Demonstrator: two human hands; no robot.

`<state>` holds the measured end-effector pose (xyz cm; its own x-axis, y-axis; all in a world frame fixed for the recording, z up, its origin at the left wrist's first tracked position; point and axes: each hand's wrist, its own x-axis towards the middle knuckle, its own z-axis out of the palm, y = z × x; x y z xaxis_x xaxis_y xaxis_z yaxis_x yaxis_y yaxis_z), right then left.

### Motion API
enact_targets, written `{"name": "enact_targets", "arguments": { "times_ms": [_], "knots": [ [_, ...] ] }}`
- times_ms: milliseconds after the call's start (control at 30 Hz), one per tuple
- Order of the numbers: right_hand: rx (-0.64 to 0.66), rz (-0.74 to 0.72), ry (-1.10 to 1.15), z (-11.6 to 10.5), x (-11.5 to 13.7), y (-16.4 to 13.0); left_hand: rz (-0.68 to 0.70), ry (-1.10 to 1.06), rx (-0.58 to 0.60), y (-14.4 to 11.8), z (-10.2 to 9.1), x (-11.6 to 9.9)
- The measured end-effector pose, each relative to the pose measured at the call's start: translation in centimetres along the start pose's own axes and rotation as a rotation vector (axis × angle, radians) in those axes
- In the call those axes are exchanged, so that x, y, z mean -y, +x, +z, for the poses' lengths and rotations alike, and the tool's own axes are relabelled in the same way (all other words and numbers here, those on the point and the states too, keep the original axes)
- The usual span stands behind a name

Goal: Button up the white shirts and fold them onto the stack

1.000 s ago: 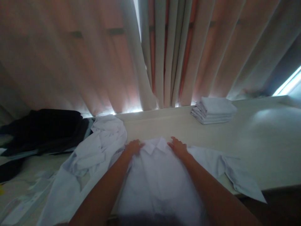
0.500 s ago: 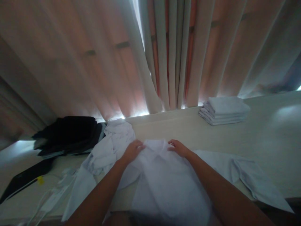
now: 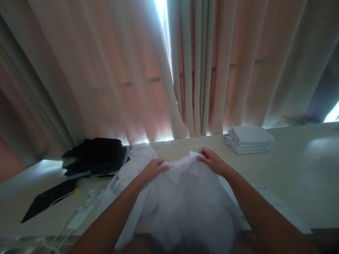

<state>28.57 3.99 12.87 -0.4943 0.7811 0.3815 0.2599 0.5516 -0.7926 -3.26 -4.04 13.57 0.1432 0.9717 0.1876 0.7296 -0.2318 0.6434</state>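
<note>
I note both hands, left hand [image 3: 153, 168] and right hand [image 3: 212, 161], pinching the white shirt [image 3: 185, 197] collar at centre frame, body trailing toward bottom edge

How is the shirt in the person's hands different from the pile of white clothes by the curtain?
The shirt is spread open and rumpled; the pile is neatly folded and stacked. The left hand and right hand grip the shirt near its collar; nothing touches the pile. The shirt hangs over the table's near edge; the pile sits at the far edge. Both look white.
</note>
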Motion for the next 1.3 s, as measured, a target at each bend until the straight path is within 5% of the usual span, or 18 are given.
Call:
{"name": "enact_targets", "arguments": {
  "times_ms": [133,333,433,633,800,1000,1133,1300],
  "knots": [
    [0.018,0.015,-0.038,-1.2,1.5,-1.2,0.042,-0.017,-0.006,-1.5,-0.3,-1.7],
    [0.241,-0.013,-0.07,-2.9,5.0,-2.1,0.086,-0.147,0.04,-2.9,-1.0,-4.8],
    [0.14,-0.044,-0.038,-2.9,5.7,-2.6,0.061,-0.186,0.099,-3.5,-1.4,-5.6],
    [0.06,-0.017,0.133,-1.4,4.8,-3.5,0.018,-0.16,-0.131,-4.1,-0.8,-4.2],
    [-0.027,-0.011,-0.051,-0.2,2.2,-0.6,-0.003,0.077,-0.195,-1.3,0.4,-1.0],
    [-0.046,0.154,-0.693,1.9,-5.2,6.6,-0.118,0.412,-0.104,8.6,2.7,6.0],
    [0.073,0.31,-0.89,4.0,-12.1,10.5,-0.189,0.439,-0.042,14.6,6.7,12.1],
    [0.158,0.43,-0.889,7.6,-20.4,11.8,-0.277,0.463,0.051,17.4,12.6,18.2]
  ]
}}
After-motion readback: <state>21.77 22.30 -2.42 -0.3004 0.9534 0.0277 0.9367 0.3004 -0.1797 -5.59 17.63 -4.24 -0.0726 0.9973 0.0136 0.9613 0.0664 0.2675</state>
